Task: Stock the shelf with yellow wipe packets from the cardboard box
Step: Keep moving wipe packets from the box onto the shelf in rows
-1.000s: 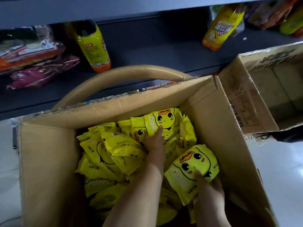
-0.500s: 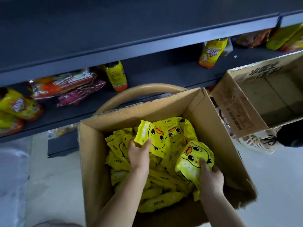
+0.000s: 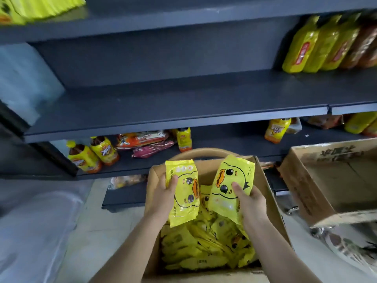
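An open cardboard box [image 3: 271, 203] stands below me, holding several yellow wipe packets [image 3: 206, 248] printed with a duck face. My left hand [image 3: 163, 199] grips one yellow packet [image 3: 183, 193] lifted above the box, held upright. My right hand [image 3: 251, 203] grips a second yellow packet [image 3: 228, 184], also raised over the box. A dark grey shelf [image 3: 163, 107] runs across in front of me, its middle stretch bare. More yellow packets [image 3: 30, 7] lie on the top shelf at the upper left.
Yellow-labelled bottles [image 3: 91, 156] and snack bags [image 3: 142, 141] lie on the lower shelf. More bottles [image 3: 318, 43] stand at the middle shelf's right end. An empty cardboard box [image 3: 334, 180] sits to the right. A tan curved handle [image 3: 204, 153] arcs behind the box. Clear plastic wrap [image 3: 32, 231] lies left.
Both hands have lifted their packets up out of the box. My view has pulled back and tilted up, bringing the middle and top shelves into sight.
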{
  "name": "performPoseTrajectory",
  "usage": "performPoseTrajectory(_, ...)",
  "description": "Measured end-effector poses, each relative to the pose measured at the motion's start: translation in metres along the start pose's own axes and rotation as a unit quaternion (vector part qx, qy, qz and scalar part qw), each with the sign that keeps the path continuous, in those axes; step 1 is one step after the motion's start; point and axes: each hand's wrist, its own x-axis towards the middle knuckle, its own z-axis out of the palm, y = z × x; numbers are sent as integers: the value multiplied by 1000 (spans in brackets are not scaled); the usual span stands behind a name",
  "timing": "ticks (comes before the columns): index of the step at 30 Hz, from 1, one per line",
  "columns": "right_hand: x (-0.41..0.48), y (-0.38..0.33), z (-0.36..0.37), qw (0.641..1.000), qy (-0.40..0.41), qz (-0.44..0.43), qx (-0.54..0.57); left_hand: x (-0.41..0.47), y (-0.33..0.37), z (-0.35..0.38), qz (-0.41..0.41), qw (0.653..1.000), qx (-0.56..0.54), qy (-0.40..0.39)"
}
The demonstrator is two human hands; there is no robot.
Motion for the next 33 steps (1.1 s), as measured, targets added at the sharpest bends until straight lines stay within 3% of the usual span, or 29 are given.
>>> performPoseTrajectory(7, -30, -75, 25, 994, -82, -63, 38, -18, 86, -67, 50, 991, 102, 65)
performPoseTrajectory(11, -44, -126, 46, 986, -116, -114, 45, -20, 140, -109, 26, 994, 59, 85)
performPoseTrajectory(16, -56, -181, 82, 973, -143, -175, 52, -13, 208, -162, 9, 999, 17, 26)
performPoseTrajectory(21, -61, -224, 137, 962, -154, -218, 57, 10, 259, -215, 45, 998, 17, -45)
performPoseTrajectory(33, -14, -366, 355, 936, -125, -324, -59, 188, 404, -357, 179, 969, 164, -56)
